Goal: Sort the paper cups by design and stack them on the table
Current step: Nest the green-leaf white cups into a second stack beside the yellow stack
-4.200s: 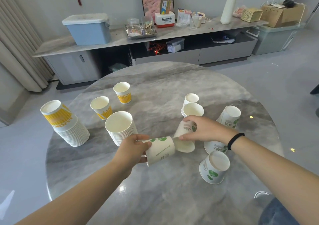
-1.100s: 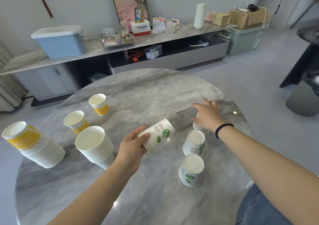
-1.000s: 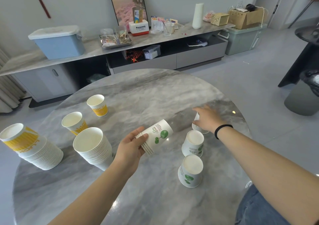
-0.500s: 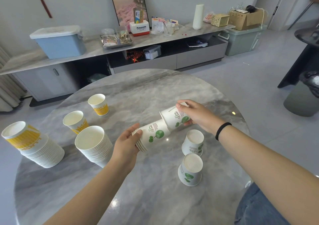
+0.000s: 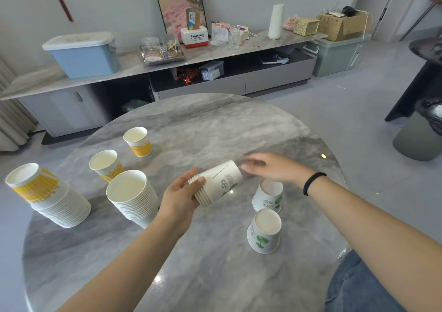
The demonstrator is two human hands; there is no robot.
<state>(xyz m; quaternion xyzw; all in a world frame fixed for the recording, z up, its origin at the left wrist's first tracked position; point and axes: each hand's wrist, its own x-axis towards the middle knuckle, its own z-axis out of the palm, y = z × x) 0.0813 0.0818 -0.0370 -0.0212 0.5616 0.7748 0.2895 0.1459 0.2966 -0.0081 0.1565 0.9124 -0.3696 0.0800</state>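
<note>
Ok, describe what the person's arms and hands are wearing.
Both forearms are bare, with no sleeves in view. The right wrist carries a thin black band, like a hair tie. The left hand and right hand wear no gloves, and no rings show. Blue denim shows at lower right.

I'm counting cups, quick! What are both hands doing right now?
Left hand: grips the nested green-leaf cups, tipped on their side.
Right hand: open, fingers straight beside the stack's closed end, holding nothing.
</note>
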